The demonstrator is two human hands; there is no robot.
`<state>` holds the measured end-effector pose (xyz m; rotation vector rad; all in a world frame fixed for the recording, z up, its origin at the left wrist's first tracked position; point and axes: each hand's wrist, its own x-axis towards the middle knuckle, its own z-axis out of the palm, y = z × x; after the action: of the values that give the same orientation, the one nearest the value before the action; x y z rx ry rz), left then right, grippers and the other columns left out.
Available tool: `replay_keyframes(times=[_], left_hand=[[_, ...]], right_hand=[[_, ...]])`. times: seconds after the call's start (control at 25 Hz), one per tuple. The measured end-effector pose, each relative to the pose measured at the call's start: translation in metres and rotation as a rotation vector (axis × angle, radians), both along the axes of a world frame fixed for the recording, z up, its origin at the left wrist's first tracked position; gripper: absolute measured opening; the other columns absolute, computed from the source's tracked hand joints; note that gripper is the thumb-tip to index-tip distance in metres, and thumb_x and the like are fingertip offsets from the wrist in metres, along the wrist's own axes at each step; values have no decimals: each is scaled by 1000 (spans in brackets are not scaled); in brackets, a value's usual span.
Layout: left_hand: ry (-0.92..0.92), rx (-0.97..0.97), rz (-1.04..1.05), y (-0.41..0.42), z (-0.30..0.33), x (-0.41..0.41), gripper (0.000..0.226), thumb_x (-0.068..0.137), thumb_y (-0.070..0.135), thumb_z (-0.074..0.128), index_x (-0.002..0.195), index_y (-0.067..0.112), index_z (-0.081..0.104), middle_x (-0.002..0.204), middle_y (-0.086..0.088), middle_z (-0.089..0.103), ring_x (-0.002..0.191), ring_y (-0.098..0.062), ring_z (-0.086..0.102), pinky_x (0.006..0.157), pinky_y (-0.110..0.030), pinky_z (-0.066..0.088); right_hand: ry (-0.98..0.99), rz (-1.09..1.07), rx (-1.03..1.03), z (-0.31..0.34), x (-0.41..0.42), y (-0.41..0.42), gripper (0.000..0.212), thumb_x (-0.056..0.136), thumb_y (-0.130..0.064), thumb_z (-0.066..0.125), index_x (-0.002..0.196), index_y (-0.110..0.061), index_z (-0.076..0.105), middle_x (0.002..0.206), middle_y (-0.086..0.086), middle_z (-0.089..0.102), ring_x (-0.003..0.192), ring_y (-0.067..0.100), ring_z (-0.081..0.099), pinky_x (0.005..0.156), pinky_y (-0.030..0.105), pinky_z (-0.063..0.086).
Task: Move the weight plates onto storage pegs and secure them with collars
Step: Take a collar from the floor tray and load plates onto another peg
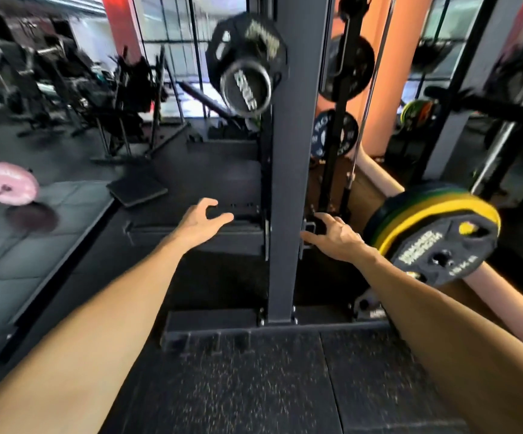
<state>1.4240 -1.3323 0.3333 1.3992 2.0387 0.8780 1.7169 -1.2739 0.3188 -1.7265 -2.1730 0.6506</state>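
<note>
A grey rack upright (291, 170) stands in front of me. Black weight plates (247, 64) hang on a peg at its upper left, the image blurred. At the right, a stack of yellow, green and black plates (435, 233) sits on a peg or bar end. My left hand (202, 220) reaches forward left of the upright, fingers apart, holding nothing. My right hand (335, 234) is right of the upright, fingers spread against a small dark bracket (310, 228) low on the post; whether it grips anything is unclear. No collar is plainly visible.
A pink plate (8, 187) lies on the black rubber floor at the left. More black plates (335, 136) hang behind the upright. A dark pad (138, 188) lies on the floor. Gym machines fill the back left, and another rack post stands at the far right.
</note>
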Motion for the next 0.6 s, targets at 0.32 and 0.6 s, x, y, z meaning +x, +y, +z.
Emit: replay_keyframes(times=[0.32,0.6], left_hand=[[27,423,-18,35,215,-22,55,84,53,65,129,27,48,114,2,55,95,-16,56,83,-32,42],[140,446,-36,38,261,-41,60,88,51,58,141,29,39,149,-4,38,131,-24,42,93,-34,35]], right_hand=[[57,49,418,199,-40,43,81,78,-73,49,146,-34,28,146,9,40,130,33,44,107,51,36],[63,100,481,250,-63,46,84,78,-72,50,146,-29,27,144,12,43,126,33,49,104,53,40]])
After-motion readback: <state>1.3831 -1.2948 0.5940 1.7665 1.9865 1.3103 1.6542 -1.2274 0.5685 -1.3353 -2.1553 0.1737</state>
